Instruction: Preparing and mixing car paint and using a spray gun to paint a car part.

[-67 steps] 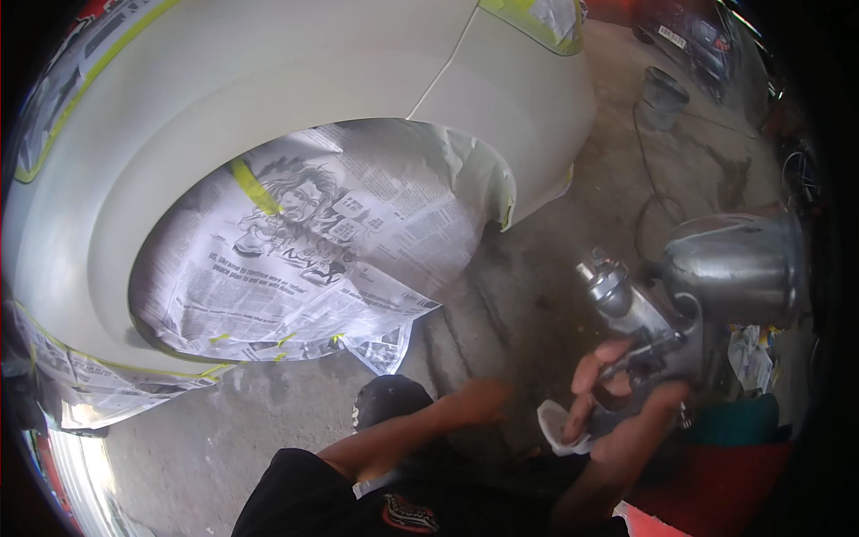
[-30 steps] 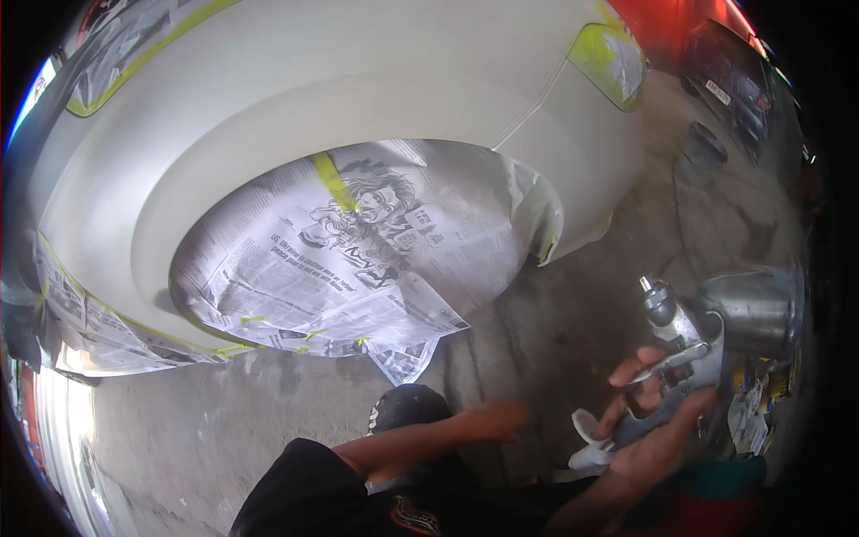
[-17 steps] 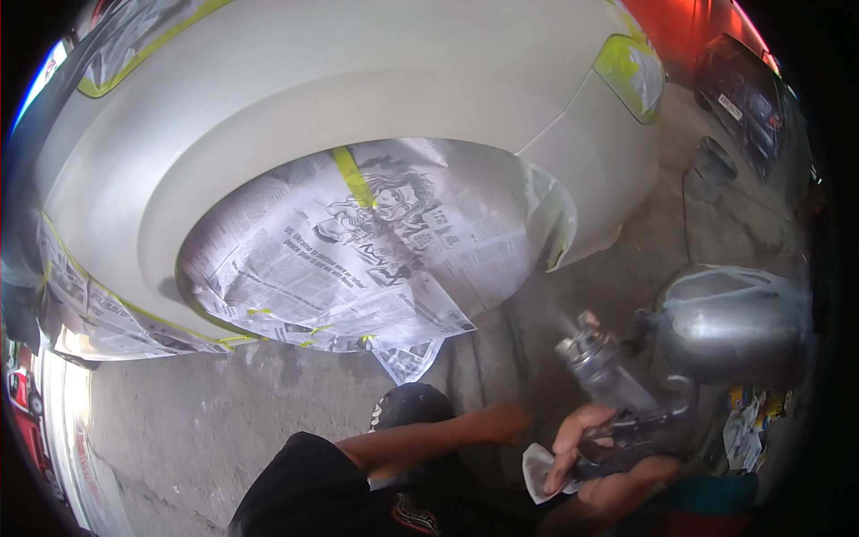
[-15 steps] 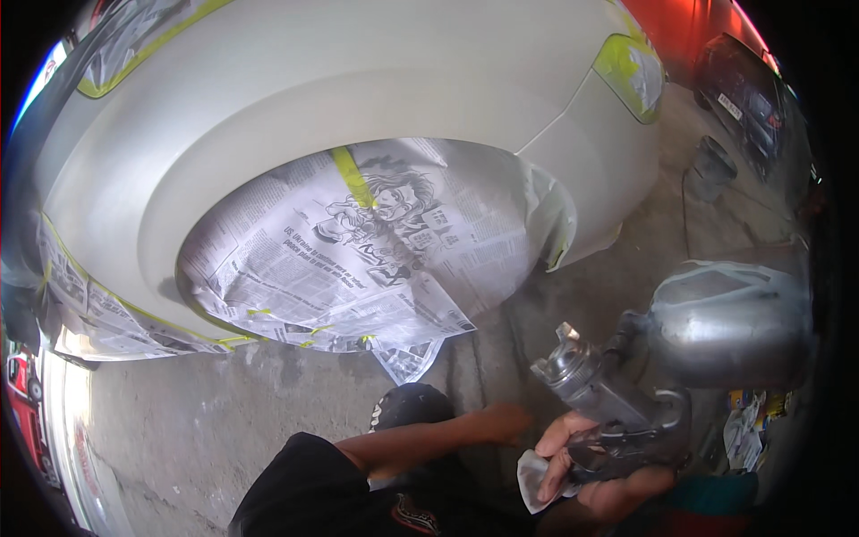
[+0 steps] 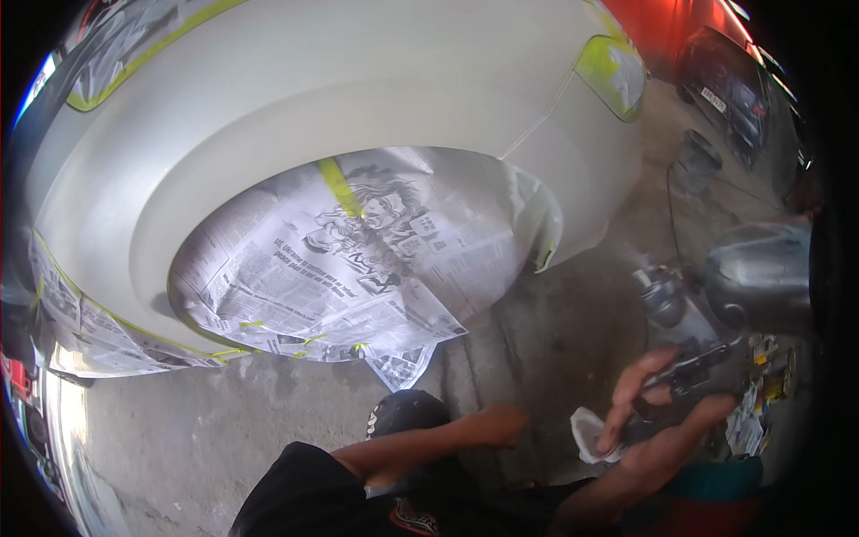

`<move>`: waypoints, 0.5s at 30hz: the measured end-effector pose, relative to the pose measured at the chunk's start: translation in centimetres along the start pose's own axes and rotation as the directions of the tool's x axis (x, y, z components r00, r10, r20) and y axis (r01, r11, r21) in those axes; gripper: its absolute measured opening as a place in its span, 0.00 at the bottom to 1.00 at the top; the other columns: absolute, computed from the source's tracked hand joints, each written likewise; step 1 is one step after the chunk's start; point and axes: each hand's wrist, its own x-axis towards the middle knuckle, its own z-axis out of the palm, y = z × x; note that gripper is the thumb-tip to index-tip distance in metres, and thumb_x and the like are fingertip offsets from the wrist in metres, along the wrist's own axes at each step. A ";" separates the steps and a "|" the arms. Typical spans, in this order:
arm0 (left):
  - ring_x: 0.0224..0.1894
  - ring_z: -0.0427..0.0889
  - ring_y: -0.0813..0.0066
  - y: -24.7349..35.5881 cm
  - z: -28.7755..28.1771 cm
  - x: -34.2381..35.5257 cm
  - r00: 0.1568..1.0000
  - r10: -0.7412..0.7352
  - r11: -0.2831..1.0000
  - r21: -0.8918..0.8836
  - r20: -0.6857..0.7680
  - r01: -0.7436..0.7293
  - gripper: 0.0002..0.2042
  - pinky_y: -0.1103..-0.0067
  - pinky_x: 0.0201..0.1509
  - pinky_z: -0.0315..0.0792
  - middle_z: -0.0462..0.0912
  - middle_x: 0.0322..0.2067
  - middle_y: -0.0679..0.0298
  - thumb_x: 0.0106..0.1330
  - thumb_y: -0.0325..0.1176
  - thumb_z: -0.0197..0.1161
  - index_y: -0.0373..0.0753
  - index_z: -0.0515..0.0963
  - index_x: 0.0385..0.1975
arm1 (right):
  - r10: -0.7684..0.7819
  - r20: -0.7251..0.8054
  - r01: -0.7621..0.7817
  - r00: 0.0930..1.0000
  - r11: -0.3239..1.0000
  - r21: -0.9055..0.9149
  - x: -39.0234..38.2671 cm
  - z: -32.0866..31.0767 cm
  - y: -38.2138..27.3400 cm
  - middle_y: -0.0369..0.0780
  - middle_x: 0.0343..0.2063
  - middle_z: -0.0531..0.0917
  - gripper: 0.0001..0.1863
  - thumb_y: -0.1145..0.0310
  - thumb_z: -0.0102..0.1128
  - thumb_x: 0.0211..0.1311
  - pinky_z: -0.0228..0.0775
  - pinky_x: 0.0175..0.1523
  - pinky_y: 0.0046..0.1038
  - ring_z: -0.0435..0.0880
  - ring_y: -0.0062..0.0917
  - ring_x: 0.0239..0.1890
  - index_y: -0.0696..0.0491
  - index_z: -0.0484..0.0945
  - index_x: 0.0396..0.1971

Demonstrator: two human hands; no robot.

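Note:
In my right hand [image 5: 658, 403] is a metal spray gun [image 5: 671, 309] with a large silver cup [image 5: 761, 277] on its right side. The fingers are wrapped round its handle. A piece of white cloth or paper [image 5: 592, 436] is tucked against the same hand. My left hand [image 5: 506, 425] is low in the middle, apart from the gun, closed like a fist; anything inside it is hidden. Ahead lies a pale car fender [image 5: 358, 98], its wheel arch covered with newspaper [image 5: 277, 242] and yellow-green tape [image 5: 340, 186].
A masked lamp [image 5: 613, 76] sits at the car's right corner. Beyond it are a dark car [image 5: 725, 89], a red vehicle [image 5: 667, 31] and a dark container [image 5: 693, 161] on the concrete floor [image 5: 179, 430]. Papers [image 5: 747, 421] lie at the right. Below is a dark rounded thing [image 5: 407, 413].
My right hand has moved up and to the right with the spray gun and the white piece. The left hand stays nearly in place. The view has shifted slightly, so the car appears farther left.

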 end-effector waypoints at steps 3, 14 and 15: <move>0.48 0.82 0.47 1.2 -1.8 -0.2 0.977 -0.065 0.993 0.112 0.203 0.043 0.34 0.59 0.49 0.76 0.80 0.45 0.47 0.60 0.45 0.69 0.35 0.65 0.63 | -0.041 -0.198 -0.001 0.979 0.978 -0.207 0.4 -1.1 -1.0 0.47 0.26 0.80 0.47 0.26 0.29 0.67 0.57 0.08 0.21 0.66 0.24 0.06 0.60 0.73 0.49; 0.45 0.84 0.49 -2.5 4.3 -3.1 0.991 -0.118 0.896 -0.436 -0.057 0.081 0.20 0.59 0.48 0.77 0.85 0.42 0.51 0.59 0.44 0.65 0.38 0.81 0.47 | 0.551 0.699 -0.481 0.456 0.813 -0.328 5.6 -4.7 -2.3 0.57 0.38 0.81 0.52 0.24 0.48 0.57 0.80 0.26 0.36 0.84 0.40 0.23 0.66 0.72 0.53; 0.44 0.85 0.49 -5.0 6.8 -3.8 0.981 -0.168 0.848 -0.521 -0.095 0.095 0.19 0.60 0.47 0.77 0.86 0.41 0.52 0.59 0.45 0.65 0.40 0.83 0.45 | 0.578 0.726 -0.490 0.373 0.787 -0.375 5.8 -3.5 -2.3 0.56 0.38 0.82 0.54 0.22 0.49 0.54 0.80 0.25 0.34 0.84 0.38 0.23 0.66 0.72 0.52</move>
